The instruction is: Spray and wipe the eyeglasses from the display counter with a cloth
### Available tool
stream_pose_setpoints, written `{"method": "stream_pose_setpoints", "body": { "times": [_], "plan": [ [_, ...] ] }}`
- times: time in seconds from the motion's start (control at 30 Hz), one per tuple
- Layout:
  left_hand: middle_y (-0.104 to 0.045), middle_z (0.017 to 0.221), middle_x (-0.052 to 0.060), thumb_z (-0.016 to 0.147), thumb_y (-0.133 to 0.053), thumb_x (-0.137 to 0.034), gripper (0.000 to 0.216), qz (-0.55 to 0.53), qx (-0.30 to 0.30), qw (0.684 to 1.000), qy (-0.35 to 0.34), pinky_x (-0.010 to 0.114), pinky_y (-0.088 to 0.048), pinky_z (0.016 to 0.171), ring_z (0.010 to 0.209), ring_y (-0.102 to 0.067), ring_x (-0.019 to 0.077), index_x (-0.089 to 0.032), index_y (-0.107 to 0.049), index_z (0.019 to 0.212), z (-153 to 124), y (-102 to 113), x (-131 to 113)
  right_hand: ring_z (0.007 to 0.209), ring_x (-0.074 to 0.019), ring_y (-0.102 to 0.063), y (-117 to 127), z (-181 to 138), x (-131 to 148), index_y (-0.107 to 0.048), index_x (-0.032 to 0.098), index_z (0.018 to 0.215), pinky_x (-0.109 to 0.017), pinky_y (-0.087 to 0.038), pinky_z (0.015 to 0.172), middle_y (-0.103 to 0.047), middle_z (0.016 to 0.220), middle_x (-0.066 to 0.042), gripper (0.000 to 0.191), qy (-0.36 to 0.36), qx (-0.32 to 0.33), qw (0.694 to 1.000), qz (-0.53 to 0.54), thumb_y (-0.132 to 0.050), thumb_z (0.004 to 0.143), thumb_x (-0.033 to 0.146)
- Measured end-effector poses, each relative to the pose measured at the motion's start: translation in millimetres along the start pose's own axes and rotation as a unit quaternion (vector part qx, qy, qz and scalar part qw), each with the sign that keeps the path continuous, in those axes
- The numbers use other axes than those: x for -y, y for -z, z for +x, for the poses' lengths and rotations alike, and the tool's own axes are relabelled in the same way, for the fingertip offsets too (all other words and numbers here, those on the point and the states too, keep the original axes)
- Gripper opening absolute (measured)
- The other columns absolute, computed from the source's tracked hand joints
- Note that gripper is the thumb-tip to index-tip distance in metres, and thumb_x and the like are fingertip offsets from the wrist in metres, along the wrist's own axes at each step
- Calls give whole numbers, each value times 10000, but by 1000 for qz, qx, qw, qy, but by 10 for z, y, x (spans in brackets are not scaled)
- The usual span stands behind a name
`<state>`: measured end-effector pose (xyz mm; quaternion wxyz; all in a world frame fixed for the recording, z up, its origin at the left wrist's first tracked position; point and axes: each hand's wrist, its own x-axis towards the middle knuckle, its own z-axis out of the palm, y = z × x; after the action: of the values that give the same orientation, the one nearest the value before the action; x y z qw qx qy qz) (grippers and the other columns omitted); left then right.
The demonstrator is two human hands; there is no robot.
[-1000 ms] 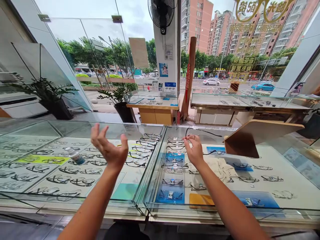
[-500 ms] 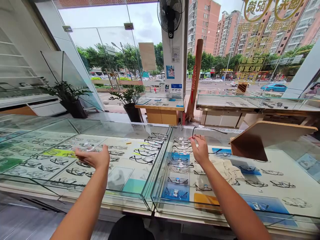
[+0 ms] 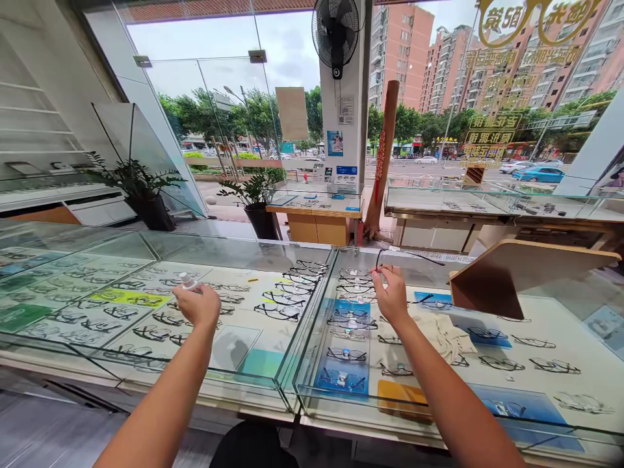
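Above the left display counter, my left hand [image 3: 202, 304] is closed around a small clear-and-white bottle [image 3: 187, 281], whose white top points up past my fingers. Over the right counter, my right hand [image 3: 391, 294] pinches a pair of eyeglasses [image 3: 379, 259]. A thin dark temple of these glasses stretches away to the right; my fingers hide much of the rest. Rows of eyeglasses lie under both hands inside the glass cases. To the right of my right wrist rests a crumpled cream cloth [image 3: 441, 335].
A brown wooden board [image 3: 507, 276] stands tilted on the right counter. An orange-brown case [image 3: 402, 398] lies near the front edge. The glass counter edges [image 3: 287, 383] meet between my arms. Beyond are potted plants [image 3: 256, 201], a wooden post [image 3: 385, 156] and another display case [image 3: 439, 201].
My left hand has moved right with the bottle, which now stands more upright. My right hand stays nearly in place with the eyeglasses. The view has shifted slightly.
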<state>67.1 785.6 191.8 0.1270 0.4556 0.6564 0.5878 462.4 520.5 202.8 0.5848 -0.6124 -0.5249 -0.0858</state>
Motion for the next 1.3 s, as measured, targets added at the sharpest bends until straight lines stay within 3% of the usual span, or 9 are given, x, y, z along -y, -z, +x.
{"method": "stream_pose_setpoints", "body": {
  "times": [0.17, 0.27, 0.37, 0.47, 0.53, 0.67, 0.8, 0.93, 1.3],
  "plan": [
    [-533, 660, -28, 852, -606, -337, 141, -125, 172, 974, -82, 271, -434, 606, 596, -514, 157, -218, -539, 819, -637, -287, -636, 1064, -287, -573, -1, 4, 22, -765, 206, 1029, -423, -450, 973, -726, 1033, -97, 314, -11, 8, 1000, 16, -491, 1037, 360],
    [-368, 500, -60, 873, -611, -634, 508, -360, 393, 846, -3, 235, -277, 460, 434, -333, 97, -228, -429, 628, -1276, -490, -1144, 1058, -282, -583, 9, 11, 15, -758, 209, 1020, -417, -447, 971, -722, 1027, -93, 305, -11, 23, 999, 36, -498, 1034, 367],
    [-264, 422, -75, 820, -446, -913, 737, -420, 575, 697, 86, 236, -181, 402, 360, -198, 71, -235, -364, 542, -1824, -618, -1553, 1045, -277, -597, 21, 34, -10, -744, 219, 988, -414, -442, 978, -724, 1017, -86, 286, -18, 38, 998, 56, -507, 1032, 373],
    [-235, 391, -72, 816, -301, -981, 807, -430, 668, 594, 126, 247, -197, 393, 334, -189, 73, -236, -344, 510, -2116, -684, -1706, 1058, -270, -607, 24, 61, -22, -729, 230, 956, -409, -431, 999, -728, 1009, -76, 260, -27, 48, 995, 81, -518, 1026, 365],
    [-234, 389, -69, 840, -281, -965, 809, -422, 698, 563, 131, 252, -204, 398, 335, -192, 77, -234, -356, 503, -2185, -713, -1673, 1051, -261, -615, 18, 67, -4, -720, 232, 934, -399, -427, 1001, -723, 999, -69, 244, -38, 63, 991, 109, -531, 1017, 362],
    [-334, 450, -42, 897, -360, -858, 742, -422, 664, 608, 105, 253, -299, 460, 417, -321, 103, -210, -456, 548, -2208, -754, -1491, 1003, -241, -630, -11, 43, 85, -698, 222, 867, -377, -438, 973, -705, 985, -62, 246, -82, 119, 971, 190, -575, 989, 395],
    [-536, 727, 9, 868, -544, -704, 543, -398, 620, 676, 26, 310, -513, 722, 692, -524, 155, -188, -590, 707, -2236, -785, -1370, 986, -234, -630, -32, 16, 163, -688, 220, 844, -365, -447, 944, -711, 994, -49, 272, -135, 186, 939, 255, -598, 963, 447],
    [-518, 798, 9, 884, -518, -667, 483, -331, 608, 717, -81, 310, -479, 725, 728, -494, 168, -201, -573, 768, -2269, -799, -1342, 995, -243, -643, -40, 12, 202, -727, 227, 861, -370, -454, 957, -731, 960, -36, 280, -154, 241, 914, 288, -615, 944, 470],
    [-477, 715, -4, 879, -490, -657, 463, -302, 625, 704, -150, 317, -382, 674, 677, -444, 171, -220, -493, 727, -2305, -768, -1382, 964, -245, -646, -78, -17, 236, -722, 237, 812, -386, -455, 966, -734, 906, -27, 330, -145, 287, 895, 308, -644, 934, 534]
  ]
}}
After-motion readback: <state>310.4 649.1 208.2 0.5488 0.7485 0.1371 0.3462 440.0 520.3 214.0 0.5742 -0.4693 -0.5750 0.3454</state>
